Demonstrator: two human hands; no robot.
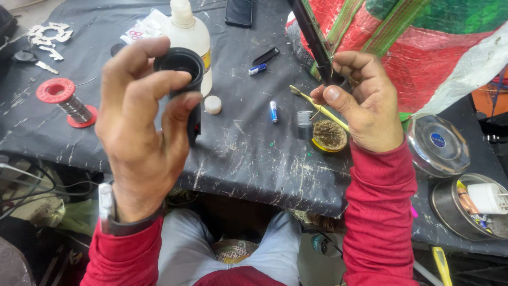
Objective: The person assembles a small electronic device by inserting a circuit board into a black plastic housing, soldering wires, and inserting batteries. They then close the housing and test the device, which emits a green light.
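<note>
My left hand (pixel 138 127) is raised over the dark table (pixel 248 159) and grips a black hollow tube-shaped part (pixel 182 71), its open round end facing me. My right hand (pixel 360 100) holds a black rod-like tool (pixel 315 39) that slants up and left, and its fingers also pinch a thin wire near the tool's lower end. Just below the right hand lies a small round yellow tin (pixel 329 136) of brownish stuff with a thin yellow-handled tool (pixel 317 106) across it. Both sleeves are red, and a watch sits on the left wrist.
A white plastic bottle (pixel 188 32) stands behind the black part, with a white cap (pixel 212 104) beside it. A red spool of solder wire (pixel 66 100) sits at left. A small blue battery (pixel 273 111), a phone (pixel 239 11), steel bowls (pixel 439 145) at right and a red-green sack (pixel 423 42) are around.
</note>
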